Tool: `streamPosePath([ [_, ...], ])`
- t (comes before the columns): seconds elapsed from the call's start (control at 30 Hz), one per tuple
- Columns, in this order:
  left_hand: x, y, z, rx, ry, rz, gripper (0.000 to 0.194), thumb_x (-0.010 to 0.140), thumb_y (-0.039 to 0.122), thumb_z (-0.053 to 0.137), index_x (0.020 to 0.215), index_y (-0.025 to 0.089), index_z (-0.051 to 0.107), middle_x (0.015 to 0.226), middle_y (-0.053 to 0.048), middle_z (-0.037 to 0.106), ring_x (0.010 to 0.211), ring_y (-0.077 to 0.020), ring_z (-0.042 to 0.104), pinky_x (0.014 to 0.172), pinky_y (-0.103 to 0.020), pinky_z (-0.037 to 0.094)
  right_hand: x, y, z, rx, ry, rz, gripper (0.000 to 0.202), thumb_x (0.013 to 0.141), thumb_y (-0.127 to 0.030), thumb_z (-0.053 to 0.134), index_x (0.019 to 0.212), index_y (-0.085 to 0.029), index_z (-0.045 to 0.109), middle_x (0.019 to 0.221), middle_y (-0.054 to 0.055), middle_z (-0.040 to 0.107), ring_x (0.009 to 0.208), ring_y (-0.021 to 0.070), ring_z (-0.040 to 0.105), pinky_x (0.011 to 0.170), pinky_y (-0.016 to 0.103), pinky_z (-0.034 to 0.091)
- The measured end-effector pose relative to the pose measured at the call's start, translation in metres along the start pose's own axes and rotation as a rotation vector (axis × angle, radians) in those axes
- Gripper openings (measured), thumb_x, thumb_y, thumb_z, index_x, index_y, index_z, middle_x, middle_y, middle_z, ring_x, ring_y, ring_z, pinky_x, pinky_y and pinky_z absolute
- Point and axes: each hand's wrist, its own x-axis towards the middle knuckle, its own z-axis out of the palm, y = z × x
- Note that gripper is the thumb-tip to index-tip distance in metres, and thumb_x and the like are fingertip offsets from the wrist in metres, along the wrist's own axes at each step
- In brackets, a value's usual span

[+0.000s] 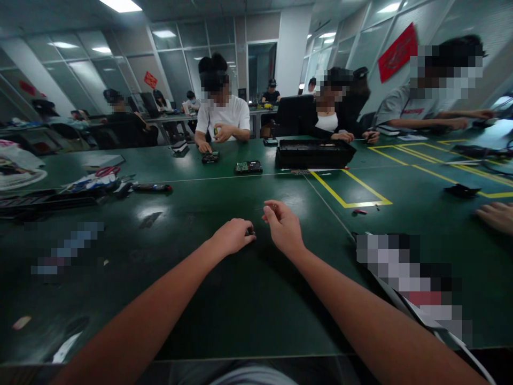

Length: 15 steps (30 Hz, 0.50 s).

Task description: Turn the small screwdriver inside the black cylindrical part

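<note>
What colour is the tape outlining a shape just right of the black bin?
Yellow tape; head view.

Electronics workshop, long green worktable [224, 310], circuit boards [248, 167], seated workers

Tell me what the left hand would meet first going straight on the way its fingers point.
The left hand would probably meet the bare, loosely curled right hand first, across a gap over the flat, dark green tabletop. Depth is unclear from this one view, so it might pass under or over.
</note>
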Motion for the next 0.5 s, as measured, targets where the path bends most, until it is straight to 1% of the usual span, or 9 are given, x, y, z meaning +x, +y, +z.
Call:
streamPosePath([
  [0.1,-0.002,-0.001,-0.002,-0.008,0.012,0.006,0.024,0.093,0.033,0.063,0.107,0.016,0.072,0.107,-0.010,0.072,0.099,-0.0261,0.066,0.082,-0.036,0.048,0.000,0.002,-0.001,0.000,-0.003,0.004,0.034,0.096,-0.045,0.054,0.114,-0.020,0.068,0.084,0.005,0.073,0.076,0.0201,0.070,0.073,0.034,0.053],
  [0.2,-0.008,-0.004,-0.008,-0.128,0.074,-0.020,0.025,0.092,0.036,0.063,0.106,0.018,0.072,0.105,-0.009,0.073,0.097,-0.0248,0.066,0.081,-0.035,0.048,0.001,0.003,-0.002,0.013,-0.004,0.012,0.035,0.096,-0.046,0.054,0.115,-0.020,0.067,0.084,0.005,0.073,0.077,0.0201,0.070,0.073,0.034,0.053],
  [0.27,-0.015,-0.010,-0.014,-0.278,0.136,-0.076,0.026,0.091,0.040,0.061,0.103,0.019,0.072,0.103,-0.007,0.073,0.093,-0.0230,0.067,0.078,-0.033,0.048,0.001,0.003,-0.002,0.023,-0.006,0.013,0.035,0.096,-0.046,0.054,0.115,-0.020,0.068,0.084,0.005,0.073,0.077,0.0202,0.070,0.073,0.035,0.053],
  [0.37,-0.030,-0.024,-0.025,-0.536,0.196,-0.198,0.027,0.089,0.041,0.058,0.100,0.019,0.069,0.095,-0.007,0.073,0.070,-0.0179,0.063,0.064,-0.030,0.046,0.001,0.003,-0.001,0.027,-0.014,0.020,0.033,0.096,-0.045,0.054,0.113,-0.021,0.068,0.084,0.005,0.073,0.076,0.0199,0.070,0.073,0.035,0.053],
  [0.43,-0.044,-0.038,-0.032,-0.710,0.240,-0.268,0.026,0.087,0.039,0.058,0.100,0.018,0.065,0.089,-0.005,0.072,0.057,-0.0137,0.055,0.056,-0.027,0.040,0.001,0.003,0.000,0.028,-0.023,0.028,0.033,0.096,-0.044,0.053,0.114,-0.020,0.068,0.083,0.005,0.072,0.076,0.0196,0.069,0.074,0.035,0.054],
  [0.5,-0.060,-0.052,-0.038,-0.887,0.309,-0.335,0.028,0.084,0.037,0.060,0.103,0.017,0.063,0.084,-0.004,0.068,0.054,-0.0117,0.050,0.050,-0.024,0.034,0.000,0.003,0.000,0.034,-0.030,0.030,0.033,0.097,-0.043,0.053,0.115,-0.020,0.067,0.083,0.005,0.072,0.077,0.0195,0.069,0.074,0.035,0.054],
])
